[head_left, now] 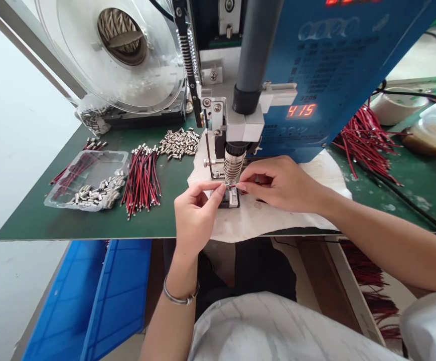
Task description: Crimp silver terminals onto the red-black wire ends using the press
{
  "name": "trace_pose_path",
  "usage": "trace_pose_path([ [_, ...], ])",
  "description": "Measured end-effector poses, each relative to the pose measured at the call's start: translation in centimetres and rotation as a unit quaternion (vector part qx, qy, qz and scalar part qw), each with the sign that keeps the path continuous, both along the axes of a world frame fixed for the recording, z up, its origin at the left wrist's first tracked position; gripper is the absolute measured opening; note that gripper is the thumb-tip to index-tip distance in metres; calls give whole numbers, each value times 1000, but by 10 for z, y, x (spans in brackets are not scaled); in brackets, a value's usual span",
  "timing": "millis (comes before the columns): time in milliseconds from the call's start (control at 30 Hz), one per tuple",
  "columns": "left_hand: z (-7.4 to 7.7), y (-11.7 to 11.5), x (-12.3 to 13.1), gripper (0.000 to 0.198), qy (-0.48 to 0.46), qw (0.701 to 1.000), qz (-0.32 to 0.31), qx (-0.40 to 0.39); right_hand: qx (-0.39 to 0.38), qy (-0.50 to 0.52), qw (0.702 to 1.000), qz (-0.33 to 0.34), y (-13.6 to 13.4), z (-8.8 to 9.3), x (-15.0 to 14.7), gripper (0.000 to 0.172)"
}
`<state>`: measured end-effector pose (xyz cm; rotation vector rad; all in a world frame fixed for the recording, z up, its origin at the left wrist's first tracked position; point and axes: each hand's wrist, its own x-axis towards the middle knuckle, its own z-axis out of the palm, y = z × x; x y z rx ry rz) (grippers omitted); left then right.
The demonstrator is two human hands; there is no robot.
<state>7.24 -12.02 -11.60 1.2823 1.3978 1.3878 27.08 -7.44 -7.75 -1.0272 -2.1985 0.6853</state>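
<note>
My left hand (pixel 197 213) pinches something tiny at its thumb and fingertip, just under the tip of the soldering machine (pixel 234 163); what it holds is mostly hidden. From the right, my right hand (pixel 281 183) has thumb and fingers closed on a red and black wire (pixel 243 188), whose end points toward the left fingertips. Both sets of fingertips nearly meet above a small metal fixture (pixel 233 198). Beneath the fixture lies a white cloth (pixel 255 220).
Left on the green table (pixel 33 200) are a clear tray (pixel 57 198) of metal parts, a wire bundle (pixel 142 180) and a pile of metal parts (pixel 180 143). More red wires (pixel 370 140) and a jar (pixel 434 130) stand right. Blue bins (pixel 90 296) sit below.
</note>
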Motion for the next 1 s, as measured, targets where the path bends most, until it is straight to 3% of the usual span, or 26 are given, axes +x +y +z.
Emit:
trace_pose_path([
  [1000, -3, 0, 0, 13, 0, 1000, 2, 6, -25, 0, 1000, -15, -3, 1, -2, 15],
])
